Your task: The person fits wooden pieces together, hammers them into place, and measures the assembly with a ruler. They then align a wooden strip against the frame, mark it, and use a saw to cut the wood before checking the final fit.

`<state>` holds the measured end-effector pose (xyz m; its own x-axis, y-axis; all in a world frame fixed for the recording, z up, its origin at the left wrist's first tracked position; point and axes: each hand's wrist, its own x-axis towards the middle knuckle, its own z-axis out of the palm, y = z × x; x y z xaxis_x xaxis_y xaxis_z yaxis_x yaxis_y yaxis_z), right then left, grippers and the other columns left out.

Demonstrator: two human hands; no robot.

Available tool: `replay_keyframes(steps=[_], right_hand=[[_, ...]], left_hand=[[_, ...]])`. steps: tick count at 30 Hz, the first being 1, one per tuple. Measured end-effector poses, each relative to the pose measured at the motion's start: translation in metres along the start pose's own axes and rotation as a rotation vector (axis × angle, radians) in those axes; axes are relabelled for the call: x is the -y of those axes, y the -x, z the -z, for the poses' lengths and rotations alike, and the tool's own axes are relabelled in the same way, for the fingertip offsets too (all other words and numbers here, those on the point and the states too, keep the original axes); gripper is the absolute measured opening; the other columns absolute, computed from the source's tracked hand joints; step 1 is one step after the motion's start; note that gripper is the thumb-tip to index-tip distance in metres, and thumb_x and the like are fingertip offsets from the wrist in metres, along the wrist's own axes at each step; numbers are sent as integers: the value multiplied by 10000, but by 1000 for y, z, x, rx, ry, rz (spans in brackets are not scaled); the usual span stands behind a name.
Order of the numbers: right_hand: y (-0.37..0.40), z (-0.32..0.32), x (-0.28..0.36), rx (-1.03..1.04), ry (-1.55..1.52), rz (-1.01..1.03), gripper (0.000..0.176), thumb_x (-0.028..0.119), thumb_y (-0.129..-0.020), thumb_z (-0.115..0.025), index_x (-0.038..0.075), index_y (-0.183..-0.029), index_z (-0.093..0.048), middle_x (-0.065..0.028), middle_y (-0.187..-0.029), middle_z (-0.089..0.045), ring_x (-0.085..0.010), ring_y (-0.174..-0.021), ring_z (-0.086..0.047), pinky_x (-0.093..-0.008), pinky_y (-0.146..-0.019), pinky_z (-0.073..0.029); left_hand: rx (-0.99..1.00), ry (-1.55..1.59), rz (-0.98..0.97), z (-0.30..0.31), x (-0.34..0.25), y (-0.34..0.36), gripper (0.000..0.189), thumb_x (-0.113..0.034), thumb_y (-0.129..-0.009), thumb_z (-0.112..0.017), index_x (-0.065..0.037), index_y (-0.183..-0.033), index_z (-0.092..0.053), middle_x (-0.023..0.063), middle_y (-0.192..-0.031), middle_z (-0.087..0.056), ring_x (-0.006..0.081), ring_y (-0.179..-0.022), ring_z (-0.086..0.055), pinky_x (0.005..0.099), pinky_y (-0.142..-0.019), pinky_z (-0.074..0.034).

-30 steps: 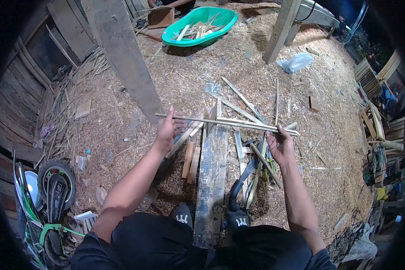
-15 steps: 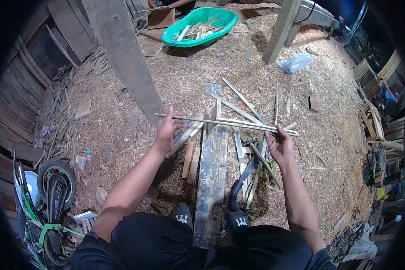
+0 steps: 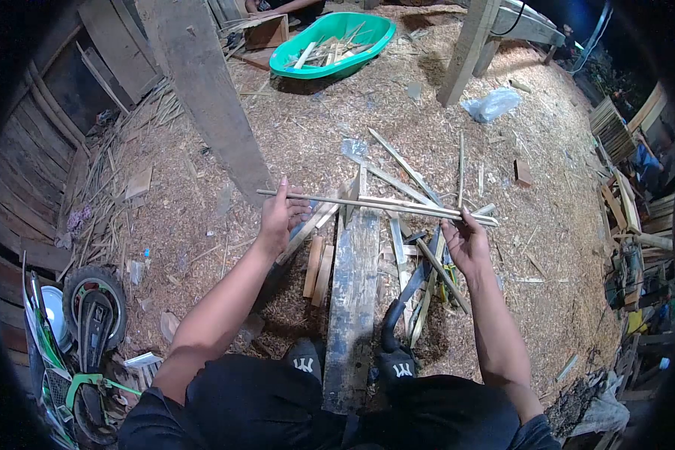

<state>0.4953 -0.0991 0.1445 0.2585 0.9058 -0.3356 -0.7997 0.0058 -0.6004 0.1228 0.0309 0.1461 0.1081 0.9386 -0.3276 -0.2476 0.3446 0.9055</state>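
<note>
I hold a bundle of thin bamboo sticks [image 3: 375, 204] level in front of me, above a dark weathered plank [image 3: 352, 300] that runs away from my knees. My left hand [image 3: 280, 217] grips the bundle near its left end. My right hand [image 3: 466, 241] grips it near the right end, where the stick tips fan out a little. More split bamboo strips [image 3: 405, 169] lie scattered on the sawdust just beyond the plank.
Sawdust covers the ground. A thick wooden post [image 3: 206, 90] rises at the upper left. A green tub [image 3: 334, 41] with bamboo pieces sits far ahead, another person beside it. A plastic bag [image 3: 493, 103] lies to the right. A small motorbike [image 3: 75, 337] stands at my left.
</note>
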Motion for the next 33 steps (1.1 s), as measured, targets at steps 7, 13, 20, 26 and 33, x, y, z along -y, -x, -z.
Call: replay_keyframes(steps=[7,13,20,26,33], right_hand=[[-1,3,-6,63,-41,49,288,208,-1006,-535,-37,-1158,-544,-228,-1238,-615,-256,-884,-688,-312,-778,-613],[2,-3,-8,140,-51,56,324,216,-1005,-547,-33,-1211,-553,-214,-1265,-609,-198,-858,-682,-272,-748,-610],[0,1,-7,121,10,71,358,236,-1009,-542,-14,-1265,-538,-191,-1276,-609,-179,-828,-684,-273,-733,-610],[7,-10,-5,61,209,69,364,276,-1024,-511,-2,-1259,-522,-178,-1315,-586,-193,-931,-666,-336,-860,-587],[0,-8,-6,52,94,71,372,240,-1010,-535,-45,-1248,-510,-216,-1279,-584,-289,-1077,-648,-422,-986,-552]], left_hand=[[-16,28,-9,-3,1,0,559,-535,-990,-491,10,-988,-616,130,-803,-681,166,-683,-668,265,-578,-539],[27,14,28,-10,5,2,618,-553,-986,-483,49,-973,-624,145,-821,-692,169,-696,-679,261,-588,-548],[31,-18,82,-14,2,4,585,-527,-1009,-440,33,-1011,-608,133,-840,-698,170,-672,-680,274,-565,-564],[45,-4,58,-9,7,0,662,-601,-981,-437,36,-974,-619,137,-820,-693,179,-693,-683,264,-594,-550],[58,-30,159,-6,6,4,606,-565,-997,-436,10,-989,-627,98,-805,-692,156,-675,-668,275,-598,-556]])
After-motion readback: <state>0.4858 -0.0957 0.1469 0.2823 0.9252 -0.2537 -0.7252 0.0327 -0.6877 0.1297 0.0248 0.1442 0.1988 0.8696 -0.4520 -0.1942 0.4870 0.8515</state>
